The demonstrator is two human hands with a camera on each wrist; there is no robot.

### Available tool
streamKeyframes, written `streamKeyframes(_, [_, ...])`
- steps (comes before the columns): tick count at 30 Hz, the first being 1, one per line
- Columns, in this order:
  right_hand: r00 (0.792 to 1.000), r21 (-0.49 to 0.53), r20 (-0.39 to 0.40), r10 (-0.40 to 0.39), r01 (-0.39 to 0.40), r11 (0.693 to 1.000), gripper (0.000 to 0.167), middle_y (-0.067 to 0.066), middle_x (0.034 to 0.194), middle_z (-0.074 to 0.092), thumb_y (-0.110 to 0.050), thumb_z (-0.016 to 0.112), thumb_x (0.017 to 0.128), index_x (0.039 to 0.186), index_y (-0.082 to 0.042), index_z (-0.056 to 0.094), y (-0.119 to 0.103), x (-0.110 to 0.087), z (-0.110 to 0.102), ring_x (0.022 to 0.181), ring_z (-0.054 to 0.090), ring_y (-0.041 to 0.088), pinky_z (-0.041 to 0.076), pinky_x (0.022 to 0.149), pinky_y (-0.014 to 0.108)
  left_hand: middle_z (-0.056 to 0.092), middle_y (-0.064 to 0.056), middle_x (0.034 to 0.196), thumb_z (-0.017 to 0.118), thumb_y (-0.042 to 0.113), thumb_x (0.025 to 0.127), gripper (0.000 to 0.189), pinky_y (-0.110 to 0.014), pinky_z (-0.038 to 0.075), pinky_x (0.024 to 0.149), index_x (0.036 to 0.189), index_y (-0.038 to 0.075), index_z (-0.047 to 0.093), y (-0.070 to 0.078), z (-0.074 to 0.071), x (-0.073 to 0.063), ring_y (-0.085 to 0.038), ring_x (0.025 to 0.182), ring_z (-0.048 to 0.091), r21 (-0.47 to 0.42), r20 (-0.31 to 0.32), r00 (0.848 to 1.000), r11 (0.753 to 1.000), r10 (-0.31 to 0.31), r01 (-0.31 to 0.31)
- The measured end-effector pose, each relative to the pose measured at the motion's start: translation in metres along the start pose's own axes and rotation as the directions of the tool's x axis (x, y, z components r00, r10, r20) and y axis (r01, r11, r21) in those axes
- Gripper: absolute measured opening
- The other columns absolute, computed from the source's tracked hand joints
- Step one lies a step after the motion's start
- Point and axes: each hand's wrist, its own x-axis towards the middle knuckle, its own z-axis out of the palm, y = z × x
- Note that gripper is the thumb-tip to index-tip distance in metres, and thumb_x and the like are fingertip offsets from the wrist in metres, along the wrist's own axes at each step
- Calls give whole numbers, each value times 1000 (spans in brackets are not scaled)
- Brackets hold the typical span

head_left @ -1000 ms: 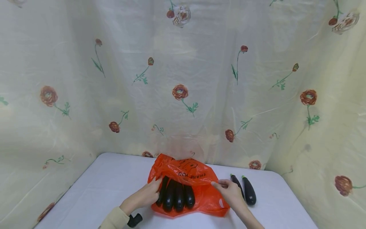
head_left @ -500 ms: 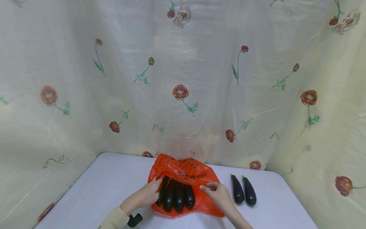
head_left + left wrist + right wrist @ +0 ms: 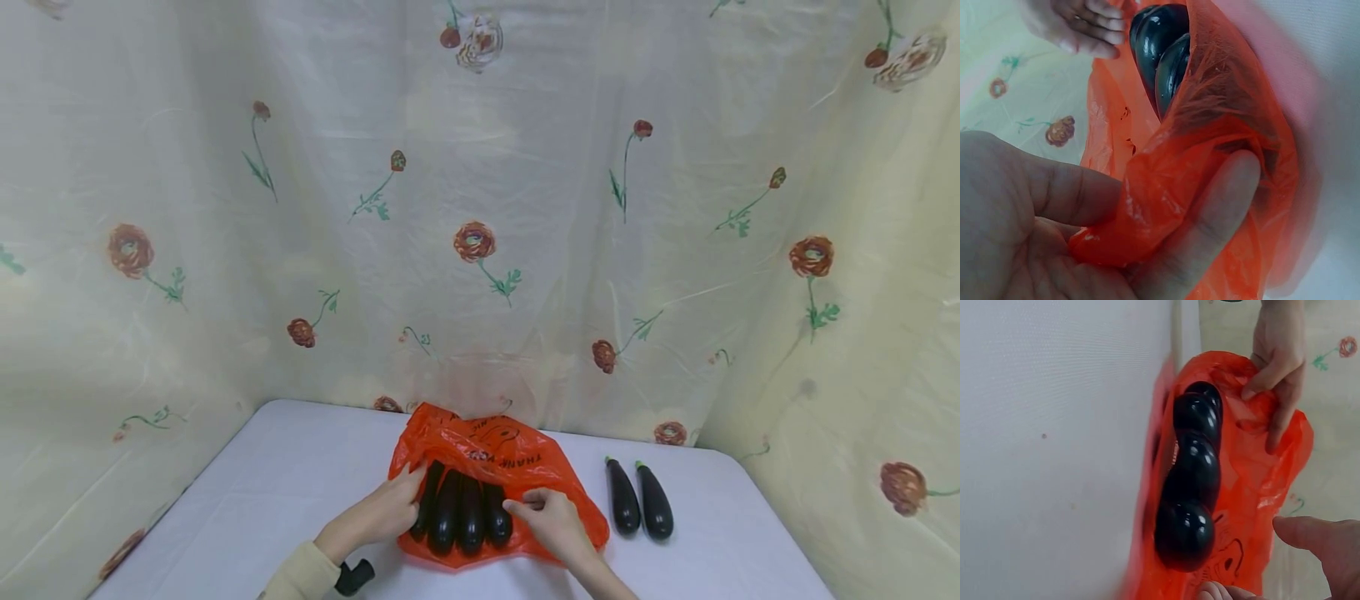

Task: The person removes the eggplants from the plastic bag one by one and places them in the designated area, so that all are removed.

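An orange-red plastic bag (image 3: 498, 442) with black printing lies on the table, its mouth toward me. Several dark, glossy eggplants (image 3: 470, 518) lie side by side inside, rounded ends facing out. At the bag's left edge, my left hand (image 3: 384, 507) pinches the plastic; the left wrist view shows the film (image 3: 1154, 187) bunched between thumb and finger. My right hand (image 3: 553, 523) is over the bag's right part, close to the rightmost bagged eggplant. In the right wrist view its thumb (image 3: 1304, 532) and fingers stand apart. The stem ends in the bag are hidden.
Two more eggplants, one left (image 3: 623, 500) and one right (image 3: 656, 504), lie on the white table (image 3: 720, 533) right of the bag. A black object (image 3: 354, 577) is by my left wrist. A flowered curtain (image 3: 480, 208) hangs behind the table.
My right hand has moved left from the bag's right edge toward the bagged eggplants, uncovering the loose eggplant it partly hid. The bag's right side now shows beyond it. My left hand has stayed put.
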Motion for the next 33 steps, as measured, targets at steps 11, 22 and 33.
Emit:
streamKeyframes(11, [1000,-28,-18,-9,8,1000,51,8,91,69,-41,76,79,104,3,68,4,10,15,78,59,17,56,72,37,29,-16,156,45,0,88,67,-56,32,110,152,2,26,1,0,0,-28,137,39,-11,1,1000,1000,-1,1])
streamKeyframes(22, [998,-7,-17,-66,66,998,42,4,77,64,-35,75,80,95,4,70,5,15,22,70,55,16,48,61,28,28,-16,156,45,0,88,67,-55,33,110,152,2,25,0,0,1,-28,133,42,4,-5,1000,1000,6,-6])
streamKeyframes(33, [998,48,46,-32,30,998,40,2,71,60,-35,74,82,96,3,70,9,16,31,66,53,14,41,54,23,27,-15,157,45,2,88,67,-54,33,111,152,3,25,-1,0,2,-29,135,40,18,-3,1000,1000,15,-15])
